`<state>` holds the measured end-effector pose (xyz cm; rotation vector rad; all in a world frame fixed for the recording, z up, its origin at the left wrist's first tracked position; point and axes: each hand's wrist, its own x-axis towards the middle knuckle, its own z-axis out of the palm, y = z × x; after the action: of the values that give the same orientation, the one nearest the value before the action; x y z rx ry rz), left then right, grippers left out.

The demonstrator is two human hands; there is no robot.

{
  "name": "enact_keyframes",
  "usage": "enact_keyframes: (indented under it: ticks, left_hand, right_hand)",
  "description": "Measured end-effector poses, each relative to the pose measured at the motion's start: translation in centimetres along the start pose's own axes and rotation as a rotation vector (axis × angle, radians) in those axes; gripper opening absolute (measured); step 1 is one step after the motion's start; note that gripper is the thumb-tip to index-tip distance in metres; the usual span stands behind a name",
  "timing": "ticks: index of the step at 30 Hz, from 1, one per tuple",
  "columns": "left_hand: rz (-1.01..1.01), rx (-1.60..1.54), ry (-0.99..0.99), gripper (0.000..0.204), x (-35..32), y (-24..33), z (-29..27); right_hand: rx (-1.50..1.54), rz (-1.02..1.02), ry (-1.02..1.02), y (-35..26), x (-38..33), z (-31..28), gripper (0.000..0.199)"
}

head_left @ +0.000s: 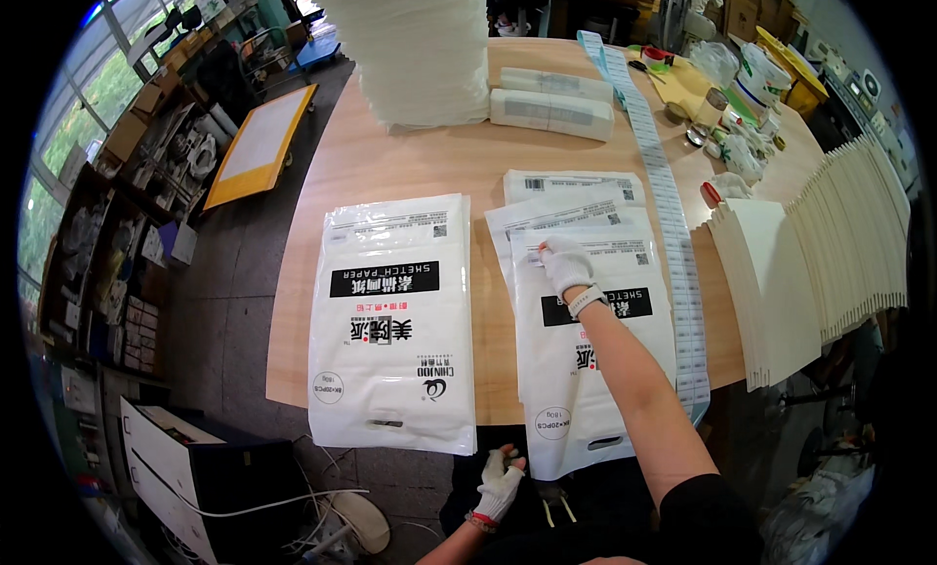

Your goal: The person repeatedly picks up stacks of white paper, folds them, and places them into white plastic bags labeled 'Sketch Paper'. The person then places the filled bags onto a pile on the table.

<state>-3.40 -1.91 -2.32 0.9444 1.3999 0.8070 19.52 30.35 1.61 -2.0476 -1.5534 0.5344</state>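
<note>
Head view, watched from my remote station: the topmost flat, white, printed plastic bag (556,370) lies on the light-wood surface (494,370), over other bags in the right-hand pile. Its long axis runs away from the wearer, slightly skewed, near end past the surface's edge. The right hand (566,266), in a white glove with bare fingertips, is the nearer, touching the bag toward its far left corner; I cannot tell whether it pinches the film or merely rests there. The left hand (499,489), gloved alike, sits low, just beside the near left corner, fingers loosely curled and apart, nothing visible in them. Hidden from me: print under the right forearm (639,389), most of the lower bags, the left palm.
</note>
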Motion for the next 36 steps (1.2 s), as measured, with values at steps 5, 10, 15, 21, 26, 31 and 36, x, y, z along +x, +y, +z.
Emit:
enact_keyframes:
  ticks: [5,10,15,21,26,31,36]
  left_hand:
    - [-0.118,-0.022,-0.261,0.023,-0.2,1.6,1.0]
    - [-0.042,-0.126,-0.3,0.019,-0.4,3.5,1.6]
    - [0.16,-0.028,-0.344,0.023,-0.5,5.3,0.1]
    - [0.57,-0.014,-0.363,0.021,-1.1,14.7,-0.1]
    - [1.363,0.388,0.45,0.03,-0.7,14.6,-7.2]
    - [0.449,-0.404,0.598,0.032,5.5,14.1,-18.5]
    - [0.166,-0.286,0.563,0.03,11.4,7.0,-30.8]
  right_hand:
    - [-0.161,0.019,0.064,-2.4,-0.7,0.4,0.033]
    - [-0.098,0.187,0.138,0.2,-1.1,-2.3,0.043]
    - [-0.163,0.079,0.218,4.2,-14.0,-11.2,0.028]
    - [0.236,0.466,-0.219,7.6,-31.1,-13.7,0.027]
    - [0.98,0.272,-0.038,0.5,-28.9,-6.8,0.027]
    - [0.551,0.077,-0.238,-7.8,-21.4,1.5,0.041]
    - [0.221,-0.078,-0.386,-14.4,-22.1,0.9,0.034]
